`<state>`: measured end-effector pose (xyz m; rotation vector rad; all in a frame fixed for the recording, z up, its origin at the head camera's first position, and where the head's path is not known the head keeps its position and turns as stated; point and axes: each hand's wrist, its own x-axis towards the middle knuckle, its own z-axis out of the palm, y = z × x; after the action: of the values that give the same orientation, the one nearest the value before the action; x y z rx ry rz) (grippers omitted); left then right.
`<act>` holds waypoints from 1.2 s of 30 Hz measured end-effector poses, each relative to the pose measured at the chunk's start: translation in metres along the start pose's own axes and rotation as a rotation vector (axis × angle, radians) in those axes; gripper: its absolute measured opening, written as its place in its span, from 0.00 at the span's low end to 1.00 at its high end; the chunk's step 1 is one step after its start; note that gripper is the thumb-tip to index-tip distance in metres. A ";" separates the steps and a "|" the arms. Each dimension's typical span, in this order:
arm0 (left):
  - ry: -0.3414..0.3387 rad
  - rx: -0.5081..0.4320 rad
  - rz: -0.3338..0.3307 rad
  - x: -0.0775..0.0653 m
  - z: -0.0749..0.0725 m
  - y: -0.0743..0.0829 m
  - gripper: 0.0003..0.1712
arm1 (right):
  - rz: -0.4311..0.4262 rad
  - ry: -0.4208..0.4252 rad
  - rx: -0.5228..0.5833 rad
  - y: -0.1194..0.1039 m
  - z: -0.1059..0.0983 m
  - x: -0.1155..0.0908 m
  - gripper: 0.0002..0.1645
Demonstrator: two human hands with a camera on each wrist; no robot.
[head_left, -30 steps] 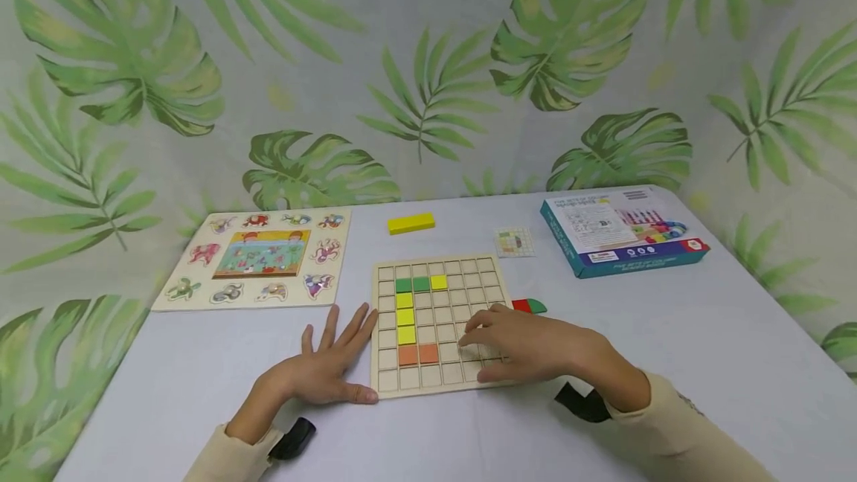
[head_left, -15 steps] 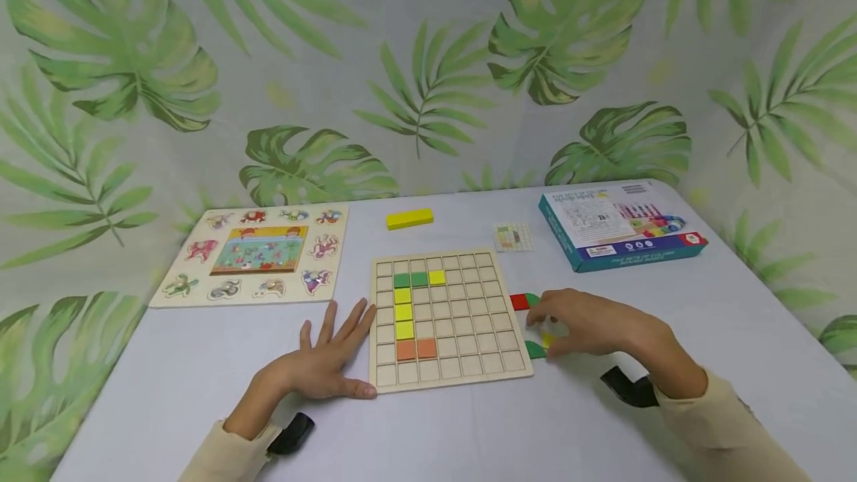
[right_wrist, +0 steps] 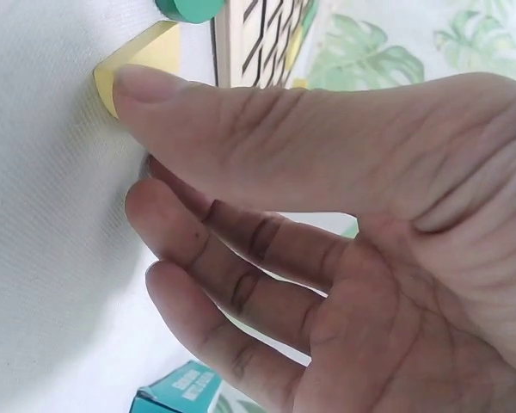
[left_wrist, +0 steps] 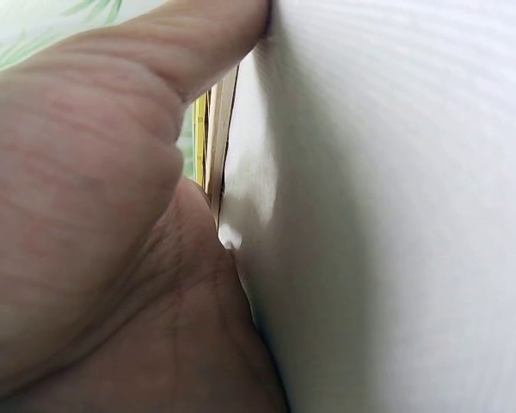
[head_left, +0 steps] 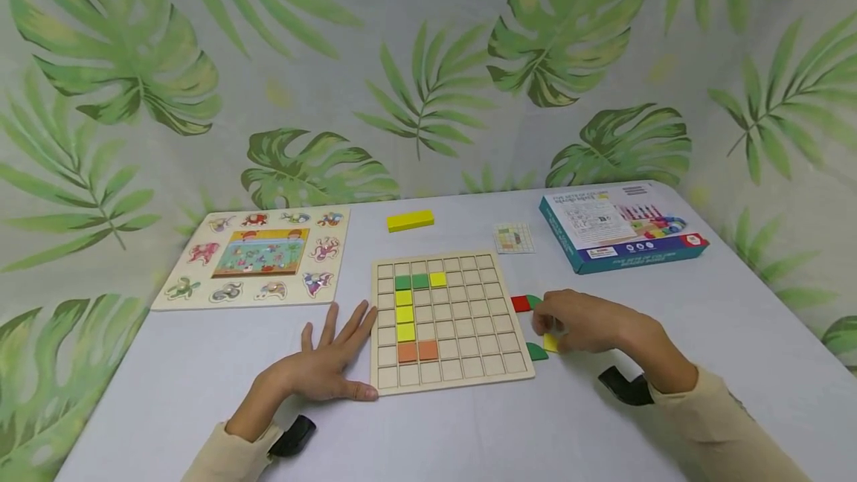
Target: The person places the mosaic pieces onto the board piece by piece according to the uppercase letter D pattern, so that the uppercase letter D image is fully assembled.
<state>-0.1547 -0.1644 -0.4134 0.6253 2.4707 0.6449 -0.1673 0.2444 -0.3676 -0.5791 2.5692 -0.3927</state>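
My left hand (head_left: pixel 328 367) lies on the table with fingers spread, fingertips and thumb at the left edge of the wooden grid board (head_left: pixel 462 370). On the board sit green tiles (head_left: pixel 411 282), yellow tiles (head_left: pixel 405 315) and two orange tiles (head_left: pixel 418 351). Right of the board, my right hand (head_left: pixel 582 322) is curled low over a yellow tile (right_wrist: pixel 155 53) on the table. Its thumb (right_wrist: pixel 150 86) presses the tile in the right wrist view; the index fingertip is hidden there. A red tile (head_left: pixel 521 304) and two round-edged green tiles (head_left: pixel 536 352) lie nearby.
A pattern card (head_left: pixel 514 238) and a yellow block (head_left: pixel 411 221) lie behind the board. The sea-animal puzzle (head_left: pixel 177 302) is at the left, a teal game box (head_left: pixel 623 229) at the back right. A leaf-print cloth (head_left: pixel 442 58) hangs behind the table.
My right hand has moved right, from above the board to the loose tiles, and its fingers have drawn in at the yellow tile. My left hand has stayed in place.
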 end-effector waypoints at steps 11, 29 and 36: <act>0.001 0.002 0.002 0.000 0.001 -0.002 0.71 | 0.029 0.005 0.005 0.003 -0.002 0.004 0.15; -0.005 0.004 0.006 -0.002 0.000 0.000 0.70 | -0.100 0.122 -0.001 -0.002 -0.013 0.000 0.07; -0.006 -0.007 0.020 -0.002 -0.001 0.001 0.70 | -0.158 0.234 -0.022 -0.014 -0.013 0.007 0.06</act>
<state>-0.1536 -0.1647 -0.4115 0.6486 2.4589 0.6582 -0.1747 0.2313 -0.3543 -0.7897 2.7610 -0.5135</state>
